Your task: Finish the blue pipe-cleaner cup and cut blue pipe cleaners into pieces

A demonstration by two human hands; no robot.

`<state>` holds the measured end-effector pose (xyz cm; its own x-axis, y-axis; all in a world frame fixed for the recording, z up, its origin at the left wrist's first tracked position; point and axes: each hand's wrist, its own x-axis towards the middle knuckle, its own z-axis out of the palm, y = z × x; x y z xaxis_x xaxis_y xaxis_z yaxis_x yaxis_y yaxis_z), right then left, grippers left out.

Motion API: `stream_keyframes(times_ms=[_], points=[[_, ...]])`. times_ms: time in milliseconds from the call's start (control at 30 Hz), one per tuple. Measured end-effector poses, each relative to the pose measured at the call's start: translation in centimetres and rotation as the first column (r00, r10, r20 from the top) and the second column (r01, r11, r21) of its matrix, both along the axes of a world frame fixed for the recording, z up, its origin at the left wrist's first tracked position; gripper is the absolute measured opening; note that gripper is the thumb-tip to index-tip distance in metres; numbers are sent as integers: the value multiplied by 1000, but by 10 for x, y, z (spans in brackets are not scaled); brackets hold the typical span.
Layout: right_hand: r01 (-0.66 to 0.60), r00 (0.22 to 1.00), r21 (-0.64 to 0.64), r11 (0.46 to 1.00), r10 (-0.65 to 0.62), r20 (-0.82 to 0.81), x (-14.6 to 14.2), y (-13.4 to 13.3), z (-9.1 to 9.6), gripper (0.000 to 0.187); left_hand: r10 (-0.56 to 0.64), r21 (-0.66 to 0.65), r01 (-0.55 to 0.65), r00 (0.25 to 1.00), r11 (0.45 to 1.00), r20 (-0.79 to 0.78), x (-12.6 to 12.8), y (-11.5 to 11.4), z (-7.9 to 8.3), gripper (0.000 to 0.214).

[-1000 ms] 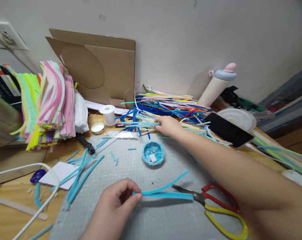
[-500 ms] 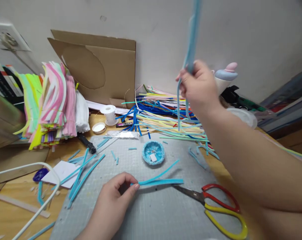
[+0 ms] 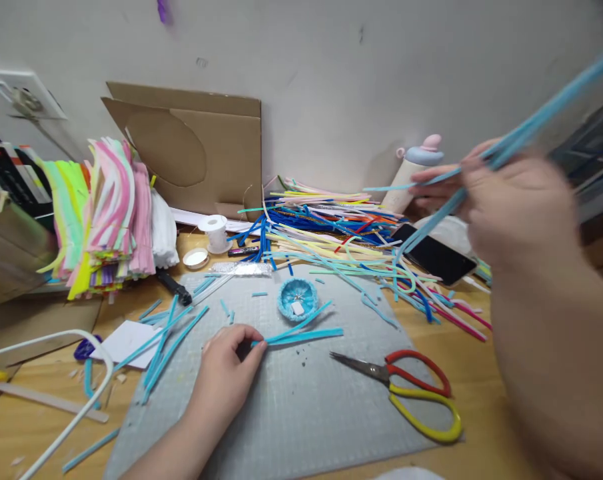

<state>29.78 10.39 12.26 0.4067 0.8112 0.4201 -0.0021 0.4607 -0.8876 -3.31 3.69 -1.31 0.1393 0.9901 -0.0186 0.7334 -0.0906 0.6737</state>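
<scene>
Left hand (image 3: 232,355): grip pinched on short light-blue fuzzy strips (image 3: 314,335) above the grey gridded mat (image 3: 281,413). Right hand (image 3: 514,193), raised at right: grip closed on long light-blue fuzzy strips (image 3: 581,85); trailing ends could snag the multicoloured strip pile (image 3: 326,220), scattering it.

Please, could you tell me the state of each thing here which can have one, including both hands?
Left hand: pinched on light-blue strips
Right hand: up in the air, gripping other blue strips, blurred
Scissors: lying on the mat, blades look closed
Phone: screen dark
Bottle: capped
Blue fuzzy bowl: hollow side up, white piece inside
Spool: standing on end
Plug: in the wall socket
</scene>
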Motion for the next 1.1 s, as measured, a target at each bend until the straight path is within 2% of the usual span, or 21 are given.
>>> stream_keyframes(times_ms=[67, 133, 200, 300, 367, 400, 467, 533, 600, 667, 733, 800, 833, 900, 933, 1000, 1033, 1067, 1100], points=[[15, 995, 33, 999, -19, 98, 0, 8, -9, 6, -30, 35, 30, 999, 999, -12, 0, 0, -1, 12], [65, 994, 106, 992, -74, 76, 1, 10, -13, 5, -41, 87, 42, 999, 995, -9, 0, 0, -3, 11], [71, 997, 167, 983, -76, 25, -3, 2, -13, 7, -20, 145, 19, 1000, 989, 4, 0, -1, -4, 14], [-111, 989, 114, 987, 122, -89, -26, -27, -13, 8, 22, 238, -37, 998, 971, 67, -1, -4, -1, 16], [-241, 943, -18, 970, 230, -241, -53, -50, -20, 11, 20, 293, -66, 987, 954, 159, 1, -9, 7, 17], [-315, 910, -91, 945, 273, -314, -67, -61, -26, 11, 10, 297, -75, 976, 952, 217, 3, -12, 12, 18], [-450, 824, -177, 875, 330, -461, -96, -78, -43, 12, -22, 220, -61, 935, 974, 354, 11, -21, 25, 23], [-509, 758, -222, 832, 311, -573, -119, -92, -60, 13, -61, 27, 56, 848, 998, 526, 23, -30, 37, 28], [-516, 719, -234, 824, 268, -641, -135, -103, -75, 14, -58, -132, 193, 746, 972, 663, 35, -40, 44, 33], [-502, 690, -236, 832, 220, -689, -146, -113, -86, 17, -9, -270, 294, 691, 917, 723, 43, -49, 44, 33], [-499, 663, -246, 831, 183, -726, -154, -123, -95, 18, 56, -416, 338, 716, 844, 696, 45, -57, 38, 32], [-517, 639, -262, 815, 163, -752, -158, -133, -104, 16, 101, -520, 306, 782, 797, 615, 41, -65, 31, 31], [-528, 627, -268, 806, 157, -763, -158, -137, -108, 15, 99, -533, 276, 816, 800, 570, 37, -68, 27, 31], [-536, 615, -282, 796, 139, -776, -152, -142, -117, 11, 28, -465, 227, 877, 856, 479, 26, -77, 23, 31], [-521, 633, -297, 800, 129, -763, -144, -142, -120, 10, -28, -402, 216, 905, 890, 424, 20, -81, 22, 32], [-418, 763, -370, 829, 100, -639, -120, -138, -124, 6, -102, -303, 199, 946, 932, 308, 6, -89, 24, 35], [-291, 886, -418, 860, 78, -456, -103, -134, -124, 6, -108, -294, 189, 956, 937, 272, -1, -94, 26, 36], [-114, 984, -470, 875, 34, -175, -84, -129, -123, 10, -103, -300, 179, 962, 937, 251, -8, -98, 27, 37], [-35, 998, -489, 872, 9, -55, -63, -123, -122, 14, -96, -307, 171, 965, 936, 242, -16, -102, 29, 37]])
